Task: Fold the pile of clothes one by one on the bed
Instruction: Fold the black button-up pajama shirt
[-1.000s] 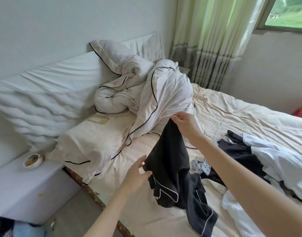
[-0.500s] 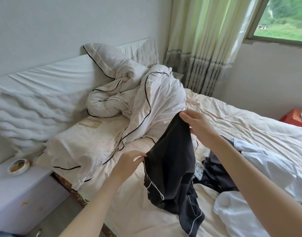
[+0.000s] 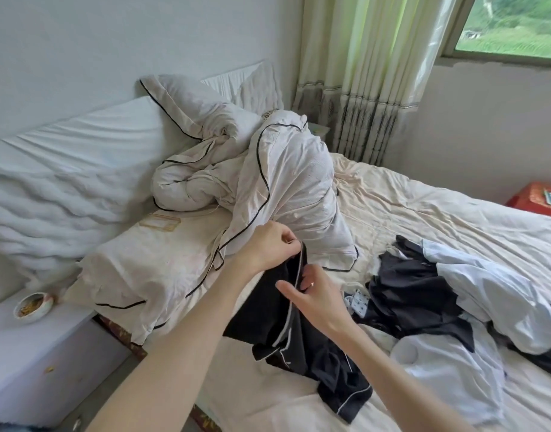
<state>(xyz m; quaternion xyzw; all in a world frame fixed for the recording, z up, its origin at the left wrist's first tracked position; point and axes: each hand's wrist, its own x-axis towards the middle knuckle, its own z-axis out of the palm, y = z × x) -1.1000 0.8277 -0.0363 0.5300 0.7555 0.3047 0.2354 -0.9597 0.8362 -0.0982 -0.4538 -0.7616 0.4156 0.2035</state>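
Softly crumpled black garment (image 3: 268,313), white-piped edges.

A bunched white duvet (image 3: 268,182) with black piping lay heaped against the padded white headboard (image 3: 65,169) ahead of me, above a cream pillow (image 3: 149,263). To my left a small bowl (image 3: 33,307) sat on the white bedside cabinet (image 3: 40,363). Pale green curtains (image 3: 370,73) hung beside the window (image 3: 514,23), with a red box (image 3: 536,199) beyond.
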